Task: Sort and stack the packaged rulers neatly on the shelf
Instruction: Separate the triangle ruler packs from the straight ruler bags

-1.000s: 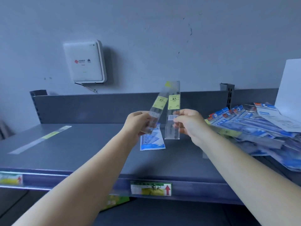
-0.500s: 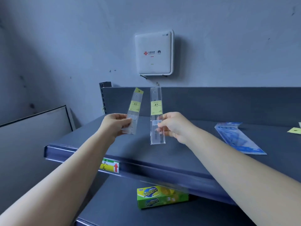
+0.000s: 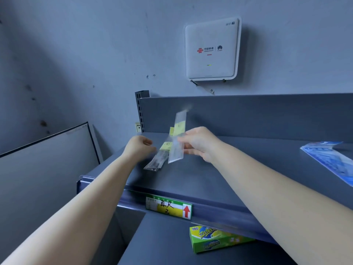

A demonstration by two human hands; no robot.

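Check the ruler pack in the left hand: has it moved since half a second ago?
Yes. The left-hand ruler pack has dropped from upright in the air to low and slanted over the shelf; left hand barely touches it.

A grey-blue wall (image 3: 86,54) with dark marks and scuffs fills the upper view. A white router (image 3: 211,49) hangs on it, a green light lit on its face. Against the wall at the left leans a pale board (image 3: 45,159) with a dark frame. Below stands a slotted metal upright (image 3: 141,109) at the left rear corner. Light is dim and bluish.
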